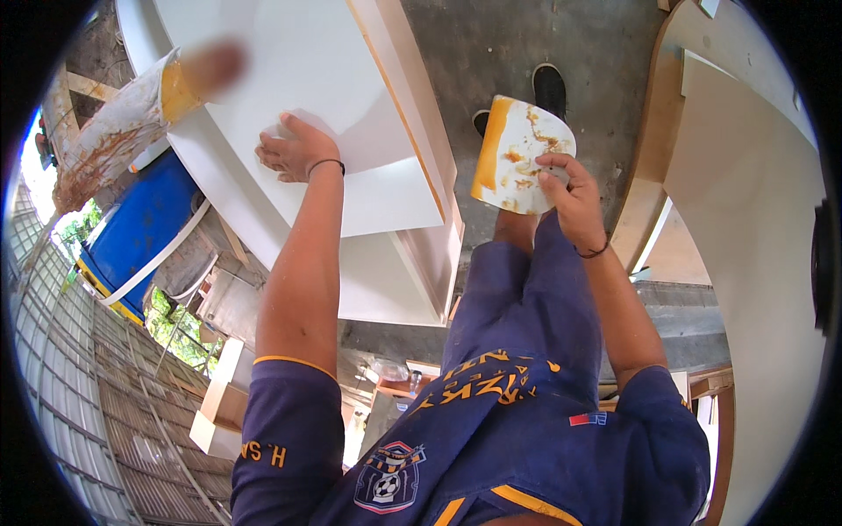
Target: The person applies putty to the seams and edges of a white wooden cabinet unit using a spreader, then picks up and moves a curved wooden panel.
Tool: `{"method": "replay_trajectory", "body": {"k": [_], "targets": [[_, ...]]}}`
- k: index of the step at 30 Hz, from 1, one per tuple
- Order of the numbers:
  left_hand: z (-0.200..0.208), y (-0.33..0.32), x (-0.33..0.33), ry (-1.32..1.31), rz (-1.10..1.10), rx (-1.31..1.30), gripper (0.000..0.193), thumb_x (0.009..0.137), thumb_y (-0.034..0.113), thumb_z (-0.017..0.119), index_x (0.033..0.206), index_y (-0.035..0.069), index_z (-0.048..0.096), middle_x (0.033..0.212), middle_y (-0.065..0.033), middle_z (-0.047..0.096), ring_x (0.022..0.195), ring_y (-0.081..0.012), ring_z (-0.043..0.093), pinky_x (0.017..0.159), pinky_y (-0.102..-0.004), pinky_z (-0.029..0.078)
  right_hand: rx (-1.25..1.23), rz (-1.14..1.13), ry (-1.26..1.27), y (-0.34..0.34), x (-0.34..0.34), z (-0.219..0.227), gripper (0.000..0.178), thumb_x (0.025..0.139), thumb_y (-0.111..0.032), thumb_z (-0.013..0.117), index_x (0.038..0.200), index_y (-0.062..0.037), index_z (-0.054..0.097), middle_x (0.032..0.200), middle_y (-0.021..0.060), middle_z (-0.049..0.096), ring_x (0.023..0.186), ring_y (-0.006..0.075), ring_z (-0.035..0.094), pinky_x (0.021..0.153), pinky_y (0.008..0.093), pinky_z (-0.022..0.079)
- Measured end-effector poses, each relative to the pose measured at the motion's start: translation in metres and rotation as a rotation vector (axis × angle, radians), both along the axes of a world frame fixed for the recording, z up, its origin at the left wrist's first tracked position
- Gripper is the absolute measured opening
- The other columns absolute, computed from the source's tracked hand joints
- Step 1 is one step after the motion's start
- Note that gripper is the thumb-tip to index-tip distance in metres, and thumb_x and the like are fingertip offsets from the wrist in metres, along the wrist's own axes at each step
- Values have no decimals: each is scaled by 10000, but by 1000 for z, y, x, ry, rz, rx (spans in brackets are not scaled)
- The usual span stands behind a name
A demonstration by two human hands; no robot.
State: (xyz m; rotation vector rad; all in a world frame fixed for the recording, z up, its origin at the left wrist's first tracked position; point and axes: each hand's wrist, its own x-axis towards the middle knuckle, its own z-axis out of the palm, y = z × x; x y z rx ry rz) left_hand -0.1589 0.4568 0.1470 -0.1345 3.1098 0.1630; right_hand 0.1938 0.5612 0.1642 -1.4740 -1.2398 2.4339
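My left hand (298, 151) lies on a broad white panel (298, 53), fingers apart and holding nothing. Along the panel's right side runs an orange-brown edge. Between thumb and fingers, my right hand (574, 197) pinches a thin, curved white sheet (526, 140) with a yellow band on its left side and brown, sticky-looking smears across its face. It is held apart from the panel, above my legs. Left of the panel, a white container (114, 131) with a yellow band is streaked with brown; its upper end is blurred.
A blue drum (140, 232) stands at the left, beside a metal lattice (105, 386). White cabinet sides (395, 276) extend below the panel. At the right rises a large curved pale board (745, 202) with wooden framing. My shoes (549, 88) are on the grey concrete floor (478, 39).
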Motion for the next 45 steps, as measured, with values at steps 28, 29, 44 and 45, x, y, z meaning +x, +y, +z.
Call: {"method": "replay_trajectory", "body": {"k": [28,29,44,45], "targets": [[-3,-1,2,65,-14,11,720,903,596,332,1407,82,302,1504,-115,223,1412,-251,182,1117,-536,152,-212,-196,224,-10,-12,-59,446,839,-113,668,1216,45,490,1111,70,598,1027,142,547,902,276,424],[-3,-2,3,60,-14,11,719,904,594,334,1406,80,303,1503,-116,223,1412,-252,182,1118,-538,148,-199,-156,196,-15,-15,-64,485,818,-141,698,1212,45,486,1107,79,597,1033,148,546,905,278,422],[2,4,6,4,-12,-5,719,920,596,279,1412,72,276,1512,-167,184,1433,-281,110,1133,-540,115,-60,57,38,-64,-63,-82,735,624,-304,876,1121,47,464,1054,138,593,1005,194,573,889,305,456],[2,4,6,3,-10,-4,719,921,596,278,1412,71,275,1512,-168,183,1433,-280,110,1132,-540,114,-39,60,38,-64,-65,-81,748,608,-343,880,1091,51,468,1047,162,595,995,212,582,875,315,464]]}}
